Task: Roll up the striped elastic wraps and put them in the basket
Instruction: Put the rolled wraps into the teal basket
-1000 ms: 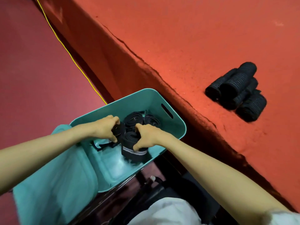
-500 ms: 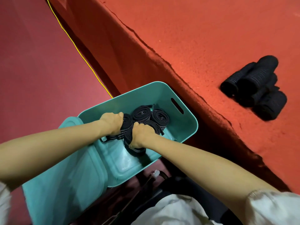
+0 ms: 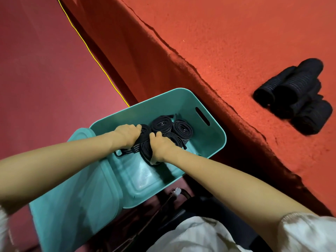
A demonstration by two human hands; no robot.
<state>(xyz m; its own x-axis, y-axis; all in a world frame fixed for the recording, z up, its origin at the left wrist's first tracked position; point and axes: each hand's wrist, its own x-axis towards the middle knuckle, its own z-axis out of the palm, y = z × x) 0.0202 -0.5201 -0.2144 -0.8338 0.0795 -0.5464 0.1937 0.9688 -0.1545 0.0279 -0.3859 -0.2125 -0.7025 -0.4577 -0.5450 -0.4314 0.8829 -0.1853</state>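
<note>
While both hands press into the basket:
Left hand and right hand clench one rolled wrap, axis upright, beside packed rolls.

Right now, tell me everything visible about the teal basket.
The teal basket looks like smooth plastic, with rounded corners, an open top and an oval handle slot in its far wall. It stands beside the red carpeted platform. Several rolled black wraps stand on end inside. The left hand and right hand reach in, closed on wraps.
</note>
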